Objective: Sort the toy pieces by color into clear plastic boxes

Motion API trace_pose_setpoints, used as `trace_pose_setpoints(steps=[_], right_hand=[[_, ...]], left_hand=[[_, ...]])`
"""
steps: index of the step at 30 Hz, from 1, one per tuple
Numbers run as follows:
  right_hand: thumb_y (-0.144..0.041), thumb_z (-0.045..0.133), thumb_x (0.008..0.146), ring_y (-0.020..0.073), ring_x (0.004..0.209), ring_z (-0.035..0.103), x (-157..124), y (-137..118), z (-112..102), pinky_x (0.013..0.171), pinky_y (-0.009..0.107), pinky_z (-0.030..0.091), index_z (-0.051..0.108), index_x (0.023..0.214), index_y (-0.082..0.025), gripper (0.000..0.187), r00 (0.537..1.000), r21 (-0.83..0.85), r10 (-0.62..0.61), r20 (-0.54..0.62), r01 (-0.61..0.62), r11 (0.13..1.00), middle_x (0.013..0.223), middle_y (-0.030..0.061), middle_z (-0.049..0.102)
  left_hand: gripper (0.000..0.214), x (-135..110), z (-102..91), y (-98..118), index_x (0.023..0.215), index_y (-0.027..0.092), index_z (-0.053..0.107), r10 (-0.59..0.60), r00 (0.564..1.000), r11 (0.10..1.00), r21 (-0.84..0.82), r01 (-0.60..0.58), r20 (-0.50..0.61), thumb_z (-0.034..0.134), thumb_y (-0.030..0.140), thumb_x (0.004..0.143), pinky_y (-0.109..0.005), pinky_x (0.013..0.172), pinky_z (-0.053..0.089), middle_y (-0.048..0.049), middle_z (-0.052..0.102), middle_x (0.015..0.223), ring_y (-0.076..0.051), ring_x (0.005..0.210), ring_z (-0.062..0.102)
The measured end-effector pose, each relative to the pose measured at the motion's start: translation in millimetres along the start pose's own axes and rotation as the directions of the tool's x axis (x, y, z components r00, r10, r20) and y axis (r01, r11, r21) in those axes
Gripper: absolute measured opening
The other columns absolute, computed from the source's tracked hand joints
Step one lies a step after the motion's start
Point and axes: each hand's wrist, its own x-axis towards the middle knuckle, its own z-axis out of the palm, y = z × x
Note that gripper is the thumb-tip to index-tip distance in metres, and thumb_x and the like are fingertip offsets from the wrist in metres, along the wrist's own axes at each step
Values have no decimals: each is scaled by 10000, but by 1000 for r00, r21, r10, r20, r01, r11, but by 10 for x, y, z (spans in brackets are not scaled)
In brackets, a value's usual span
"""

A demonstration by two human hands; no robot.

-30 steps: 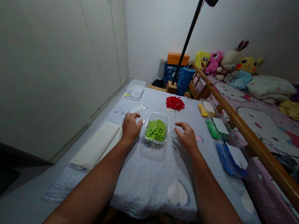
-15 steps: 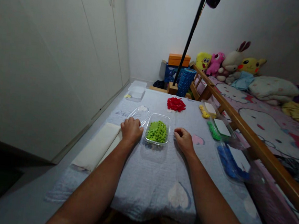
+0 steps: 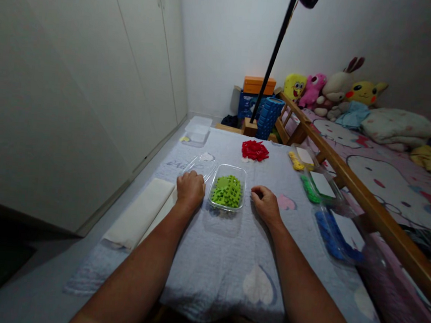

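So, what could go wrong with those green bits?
The clear tub looks open on top, so a bump from the left hand or right hand, one on each side, might spill the green pieces. Also, the thin clear plastic piece beside the left hand might get squashed.

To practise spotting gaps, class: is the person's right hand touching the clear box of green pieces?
Apart. The head view shows a strip of tablecloth running between the curled right hand and the clear box.
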Motion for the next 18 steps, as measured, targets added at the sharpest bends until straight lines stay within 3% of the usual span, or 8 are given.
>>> trace_pose_setpoints(steps=[7, 12, 15, 18], right_hand=[[-309, 574, 778, 241, 882, 673, -11, -12, -7, 866, 399, 517, 716, 840, -219, 179, 1000, -14, 0, 11, 1, 1000, 896, 68, 747], [-278, 581, 777, 246, 903, 675, -18, -9, -18, 885, 405, 518, 727, 857, -212, 179, 1000, -31, -5, 30, 6, 999, 912, 76, 749], [-272, 578, 785, 248, 913, 674, -22, -6, -18, 893, 410, 514, 730, 871, -205, 187, 999, -33, -10, 32, 11, 999, 923, 81, 750], [-265, 582, 790, 242, 903, 671, -24, -12, -17, 888, 404, 513, 725, 854, -209, 166, 999, -40, -12, 29, 14, 999, 903, 72, 748]], left_hand=[[216, -6, -70, 45, 1065, 192, 669, -57, 993, 996, -70, 50, -103, 491, 285, 985, -439, 928, 423, -171, 632, 1142, -344, 1149, 547], [145, 11, -150, 69, 971, 199, 619, -65, 972, 969, -247, 7, -227, 488, 262, 977, -451, 1002, 428, -149, 627, 1093, -321, 1123, 550], [87, 17, -195, 58, 903, 223, 551, -78, 945, 892, -446, -76, -318, 485, 233, 958, -434, 1040, 437, -116, 619, 1032, -283, 1098, 569], [67, 23, -226, 42, 892, 235, 504, -158, 912, 736, -661, -148, -380, 488, 265, 949, -392, 1028, 476, -100, 618, 1060, -239, 1094, 588]])
